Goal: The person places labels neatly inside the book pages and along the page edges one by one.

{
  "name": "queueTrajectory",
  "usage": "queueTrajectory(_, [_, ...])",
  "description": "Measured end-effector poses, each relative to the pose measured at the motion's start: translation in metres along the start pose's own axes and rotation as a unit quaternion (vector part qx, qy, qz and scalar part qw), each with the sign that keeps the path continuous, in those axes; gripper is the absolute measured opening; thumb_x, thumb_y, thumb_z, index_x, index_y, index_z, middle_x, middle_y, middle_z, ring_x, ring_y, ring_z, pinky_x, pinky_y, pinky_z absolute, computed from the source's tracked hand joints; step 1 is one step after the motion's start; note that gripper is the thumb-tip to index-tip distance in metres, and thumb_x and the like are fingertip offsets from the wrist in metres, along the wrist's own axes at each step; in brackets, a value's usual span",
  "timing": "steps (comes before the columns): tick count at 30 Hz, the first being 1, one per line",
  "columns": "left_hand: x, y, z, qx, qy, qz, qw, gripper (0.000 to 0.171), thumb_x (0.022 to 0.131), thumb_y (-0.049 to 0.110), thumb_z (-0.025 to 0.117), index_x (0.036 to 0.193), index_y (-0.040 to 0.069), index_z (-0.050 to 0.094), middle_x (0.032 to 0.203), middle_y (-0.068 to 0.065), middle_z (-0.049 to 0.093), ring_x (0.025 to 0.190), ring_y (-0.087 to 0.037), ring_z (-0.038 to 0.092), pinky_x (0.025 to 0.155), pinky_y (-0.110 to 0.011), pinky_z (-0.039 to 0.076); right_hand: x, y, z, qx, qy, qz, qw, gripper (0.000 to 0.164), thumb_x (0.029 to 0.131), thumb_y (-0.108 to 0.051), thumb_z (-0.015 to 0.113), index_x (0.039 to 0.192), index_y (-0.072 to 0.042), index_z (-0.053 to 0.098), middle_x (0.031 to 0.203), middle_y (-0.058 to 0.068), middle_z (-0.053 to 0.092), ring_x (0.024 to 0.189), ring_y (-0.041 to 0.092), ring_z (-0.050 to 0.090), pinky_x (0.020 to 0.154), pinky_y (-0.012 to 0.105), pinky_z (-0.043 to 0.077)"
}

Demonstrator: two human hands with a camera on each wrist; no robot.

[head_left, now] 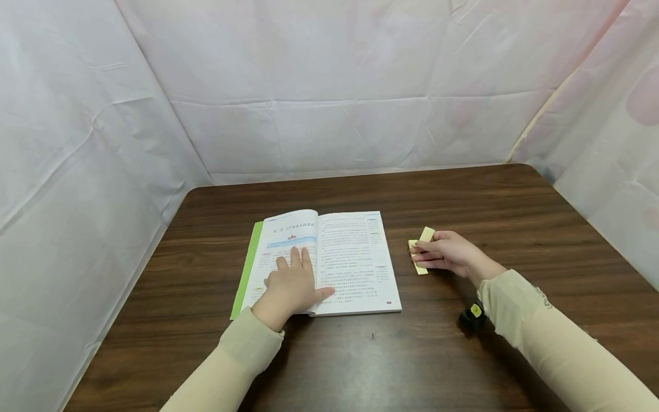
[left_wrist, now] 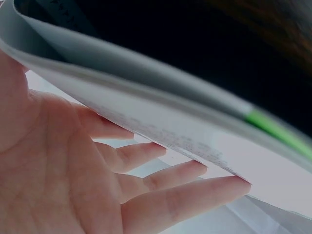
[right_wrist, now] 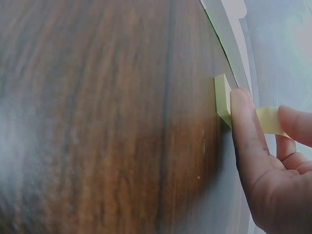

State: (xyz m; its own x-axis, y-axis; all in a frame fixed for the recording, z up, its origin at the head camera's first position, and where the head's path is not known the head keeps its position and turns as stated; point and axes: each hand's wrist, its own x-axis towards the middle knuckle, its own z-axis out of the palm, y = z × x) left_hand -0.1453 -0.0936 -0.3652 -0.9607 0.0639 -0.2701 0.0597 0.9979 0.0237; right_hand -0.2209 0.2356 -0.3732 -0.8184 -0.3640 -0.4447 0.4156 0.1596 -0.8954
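Note:
An open book (head_left: pixel 355 263) with printed pages and a green cover edge lies on the table. My left hand (head_left: pixel 293 286) rests with spread fingers on its left page. In the left wrist view, the straight fingertips (left_wrist: pixel 229 186) touch that page. To the right of the book is a small pale-yellow sticky note pad (head_left: pixel 422 270). My right hand (head_left: pixel 455 254) pinches a narrow yellow sticky note (head_left: pixel 427 234) that slants up over the pad. In the right wrist view, one digit lies against the pad (right_wrist: pixel 222 100) while the bent note (right_wrist: pixel 268 120) shows between the fingers.
The dark wood-grain table (head_left: pixel 412 366) has rounded far corners. Pale sheeting (head_left: pixel 329 137) hangs behind it and along both sides. A small black device with a yellow mark (head_left: pixel 472 316) is at the right wrist.

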Motion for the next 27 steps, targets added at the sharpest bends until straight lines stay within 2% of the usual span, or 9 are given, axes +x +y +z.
queueTrajectory(9, [0.0008, 0.0001, 0.0015, 0.003, -0.008, 0.000, 1.0000, 0.108, 0.085, 0.072, 0.056, 0.155, -0.003, 0.023, 0.160, -0.025, 0.026, 0.132, -0.051, 0.039, 0.079, -0.065, 0.051, -0.0018, 0.0014, -0.0003, 0.004, -0.002, 0.005, 1.000, 0.016, 0.104, -0.007, 0.047, 0.114, 0.005, 0.044, 0.100, 0.003, 0.074, 0.090, 0.011, 0.073, 0.086, 0.029, 0.057])
queueTrajectory(17, [0.0011, 0.0001, 0.0025, 0.007, -0.014, 0.000, 0.9999, 0.108, 0.086, 0.073, 0.055, 0.155, -0.003, 0.021, 0.160, -0.026, 0.024, 0.134, -0.051, 0.037, 0.081, -0.068, 0.050, -0.0009, 0.0025, 0.0007, -0.015, 0.001, 0.008, 1.000, 0.015, 0.104, -0.008, 0.046, 0.113, 0.004, 0.043, 0.100, 0.004, 0.073, 0.089, 0.010, 0.073, 0.086, 0.029, 0.057])
queueTrajectory(27, [0.0014, 0.0001, -0.0028, 0.001, -0.026, 0.003, 0.9997, 0.108, 0.087, 0.072, 0.053, 0.156, -0.004, 0.019, 0.161, -0.026, 0.021, 0.138, -0.053, 0.033, 0.085, -0.070, 0.048, -0.0006, 0.0012, 0.0005, -0.022, -0.010, -0.001, 1.000, 0.030, 0.104, -0.008, 0.046, 0.126, 0.012, 0.040, 0.104, 0.003, 0.072, 0.089, 0.008, 0.072, 0.087, 0.028, 0.057])
